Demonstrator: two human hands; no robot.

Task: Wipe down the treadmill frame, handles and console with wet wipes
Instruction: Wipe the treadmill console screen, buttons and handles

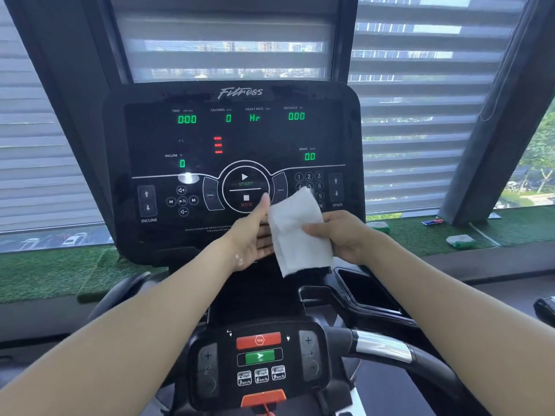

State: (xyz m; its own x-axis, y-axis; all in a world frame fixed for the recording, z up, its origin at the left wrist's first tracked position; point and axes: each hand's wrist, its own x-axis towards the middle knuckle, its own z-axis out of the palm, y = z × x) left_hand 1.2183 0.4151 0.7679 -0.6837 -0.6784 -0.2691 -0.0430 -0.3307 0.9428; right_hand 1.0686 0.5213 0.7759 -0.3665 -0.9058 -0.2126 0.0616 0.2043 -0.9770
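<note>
A white wet wipe [295,232] hangs folded in front of the lower part of the black treadmill console [234,139], whose green digits are lit. My right hand [342,235] grips the wipe's right edge. My left hand [252,235] lies flat against its left side with the thumb raised towards the round START/STOP dial [245,187]. Below, a smaller control panel [259,360] carries a red stop and a green go button. A black handle with a chrome band [381,345] curves off to the right.
A cup tray [368,288] sits right of the console's base. Behind the treadmill runs a ledge of green artificial turf [420,235] with wipe packets [459,241] and small items on it. Window blinds [420,85] fill the background. An orange safety clip [263,397] sits at the bottom.
</note>
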